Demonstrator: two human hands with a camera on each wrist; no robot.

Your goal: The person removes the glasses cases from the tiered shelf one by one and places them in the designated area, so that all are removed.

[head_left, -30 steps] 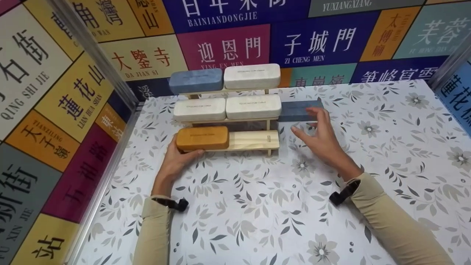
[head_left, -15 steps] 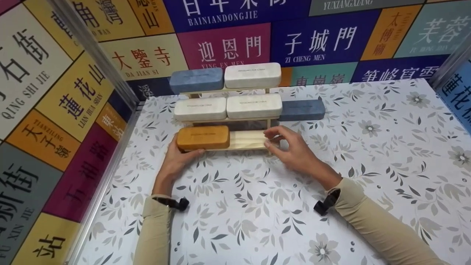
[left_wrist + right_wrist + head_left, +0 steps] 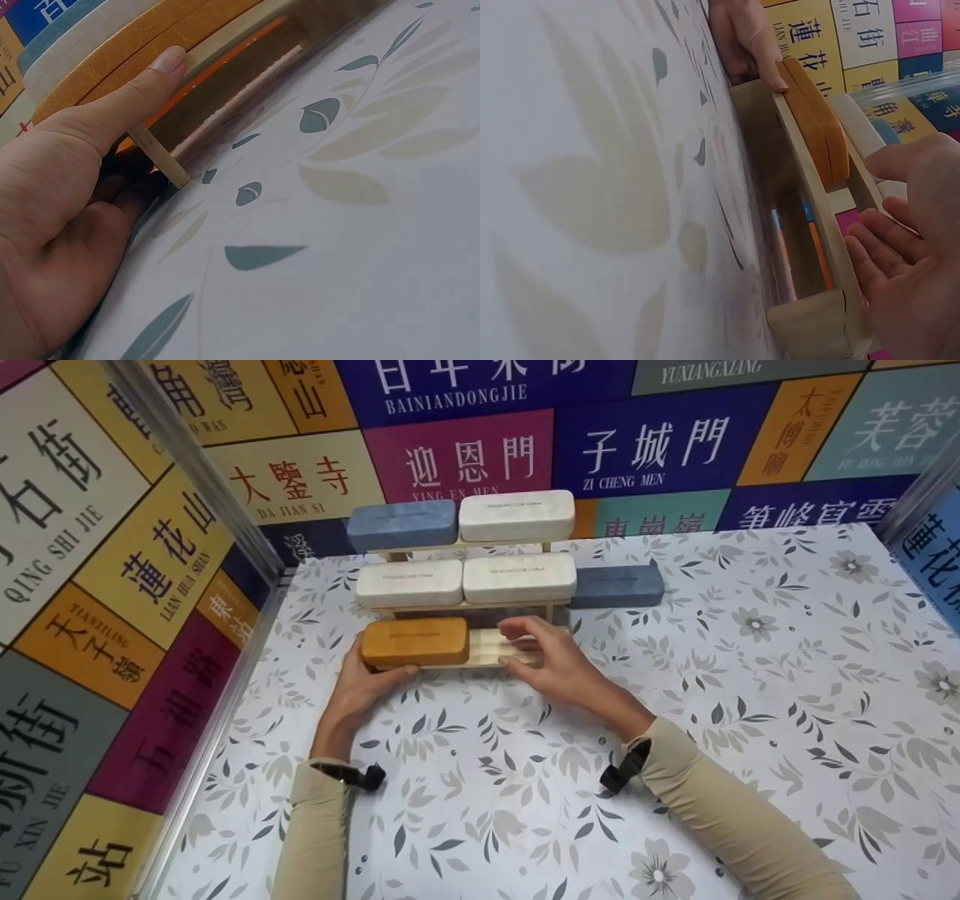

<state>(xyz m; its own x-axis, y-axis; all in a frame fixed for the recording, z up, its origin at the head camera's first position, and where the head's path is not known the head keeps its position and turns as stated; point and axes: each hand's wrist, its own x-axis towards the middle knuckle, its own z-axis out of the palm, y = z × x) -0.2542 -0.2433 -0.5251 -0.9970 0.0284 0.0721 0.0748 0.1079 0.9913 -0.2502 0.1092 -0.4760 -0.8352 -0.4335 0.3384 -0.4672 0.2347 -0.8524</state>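
Pale wood forms the rack (image 3: 484, 649) near the far edge of the worktop (image 3: 465, 825). In the head view, an orange case (image 3: 415, 641) sits at the left edge of the lowest shelf (image 3: 482, 639), where the left hand (image 3: 361, 682) grips; the right hand (image 3: 559, 664), thumb and forefinger apart and holding nothing, is at that shelf's right end. White cases (image 3: 519, 577) stand above. The left wrist view shows the left thumb along the front edge, the fingers behind a leg (image 3: 160, 156). In the right wrist view, the right fingers bend beside the rail (image 3: 835, 232); contact is unclear. A knock there, or a slack left grip, could tilt the rack and slide cases off.
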